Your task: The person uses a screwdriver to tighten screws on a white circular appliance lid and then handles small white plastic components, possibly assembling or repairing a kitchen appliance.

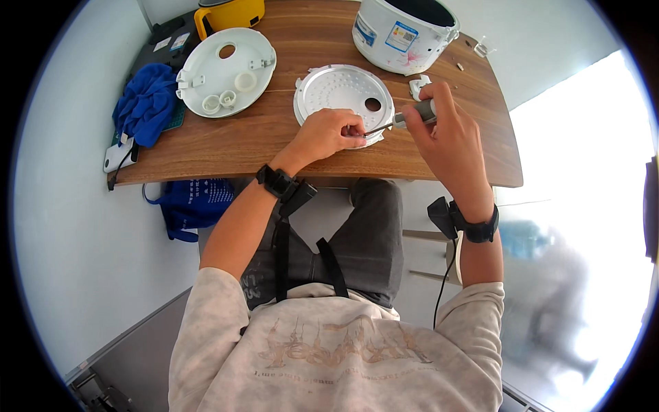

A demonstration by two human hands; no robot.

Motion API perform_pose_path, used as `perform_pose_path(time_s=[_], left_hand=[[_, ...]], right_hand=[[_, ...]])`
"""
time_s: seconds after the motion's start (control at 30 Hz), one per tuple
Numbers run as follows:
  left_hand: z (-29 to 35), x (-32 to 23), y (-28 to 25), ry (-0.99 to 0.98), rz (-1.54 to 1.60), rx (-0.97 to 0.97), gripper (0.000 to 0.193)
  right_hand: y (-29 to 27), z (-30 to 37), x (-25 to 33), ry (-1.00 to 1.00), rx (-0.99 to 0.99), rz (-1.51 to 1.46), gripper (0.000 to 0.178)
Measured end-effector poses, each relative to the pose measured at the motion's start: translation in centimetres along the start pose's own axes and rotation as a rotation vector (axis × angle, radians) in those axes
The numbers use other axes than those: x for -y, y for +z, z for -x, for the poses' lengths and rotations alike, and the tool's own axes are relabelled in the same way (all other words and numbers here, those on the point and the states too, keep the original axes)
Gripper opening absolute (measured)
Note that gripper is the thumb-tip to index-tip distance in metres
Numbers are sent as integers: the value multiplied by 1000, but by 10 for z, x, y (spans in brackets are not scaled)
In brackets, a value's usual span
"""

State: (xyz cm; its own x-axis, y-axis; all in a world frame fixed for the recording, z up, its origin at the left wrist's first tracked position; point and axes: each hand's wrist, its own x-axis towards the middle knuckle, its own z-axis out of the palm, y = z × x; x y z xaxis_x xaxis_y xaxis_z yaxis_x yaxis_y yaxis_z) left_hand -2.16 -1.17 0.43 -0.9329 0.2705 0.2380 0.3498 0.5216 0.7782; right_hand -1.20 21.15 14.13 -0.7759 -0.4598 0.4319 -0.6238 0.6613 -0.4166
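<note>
A screwdriver with a grey handle is gripped in my right hand, its thin shaft slanting down to the left. The tip reaches the fingers of my left hand, which are curled together over the near edge of a round silver metal inner lid. What those fingers pinch is hidden. The lid lies on the table, dimpled on top, with a dark round hole toward its right side. A small white plastic part sits just beyond my right hand.
A white rice cooker body stands at the back right. The white outer lid lies at the left, carrying small round parts. Beyond are a blue cloth, a yellow pot and a clear cup.
</note>
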Motion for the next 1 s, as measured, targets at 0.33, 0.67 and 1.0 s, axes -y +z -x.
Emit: perform_pose_path(time_s=[0.33,0.67,1.0], left_hand=[[0,-1,2,20,11,-10,22],[0,0,1,11,8,-2,21],[0,-1,1,7,0,-8,23]], right_hand=[[0,-5,11,-146,-8,-145,28],[-7,-7,6,-235,-47,-134,31],[-7,-6,1,-233,-63,-133,32]])
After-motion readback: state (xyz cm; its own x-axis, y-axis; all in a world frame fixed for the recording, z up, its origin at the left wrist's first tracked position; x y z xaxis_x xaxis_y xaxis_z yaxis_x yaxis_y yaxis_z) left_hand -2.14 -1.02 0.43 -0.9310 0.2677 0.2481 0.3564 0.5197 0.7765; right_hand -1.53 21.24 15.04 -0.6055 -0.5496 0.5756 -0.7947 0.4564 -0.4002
